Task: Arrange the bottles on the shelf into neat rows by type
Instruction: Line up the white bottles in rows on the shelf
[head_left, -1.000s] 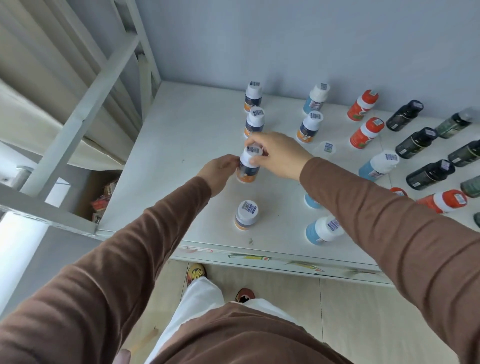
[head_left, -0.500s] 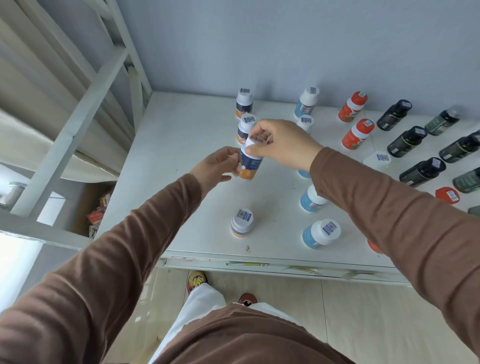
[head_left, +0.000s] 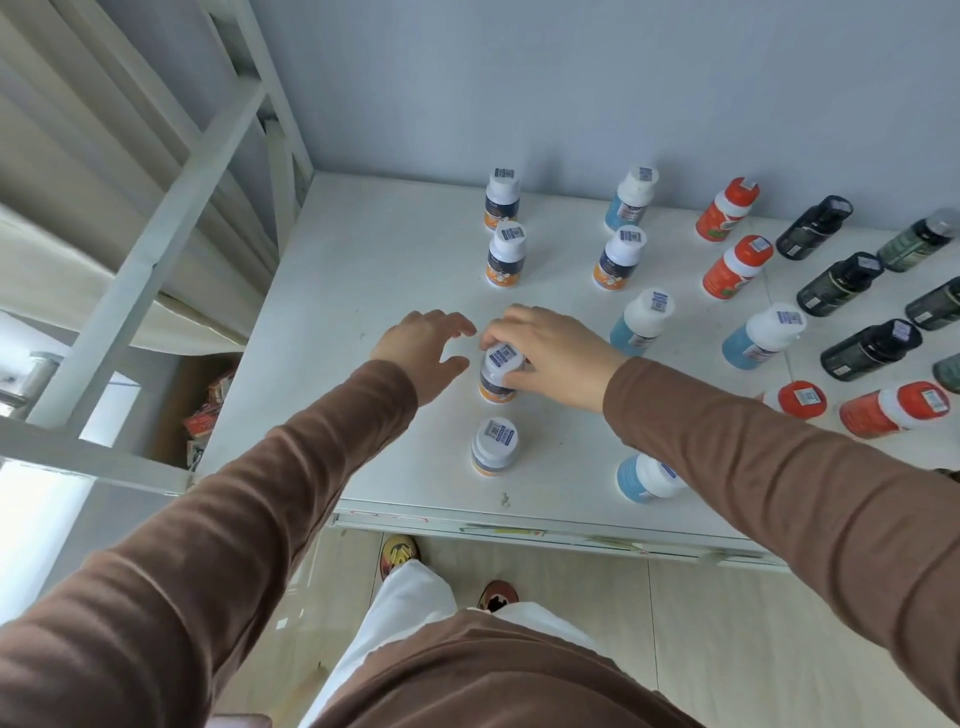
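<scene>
White-capped bottles stand upright in columns on the white shelf (head_left: 363, 270). Four navy-and-orange bottles form the left column: two at the back (head_left: 502, 198) (head_left: 505, 255), one mid-shelf (head_left: 497, 375) gripped around its cap, one nearest the edge (head_left: 494, 447). Blue bottles (head_left: 642, 322), red-capped bottles (head_left: 736, 266) and dark bottles (head_left: 839, 283) line up rightward.

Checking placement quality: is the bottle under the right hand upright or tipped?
Upright: the navy-and-orange bottle stands base-down on the shelf, cap facing up, right hand around it.
</scene>
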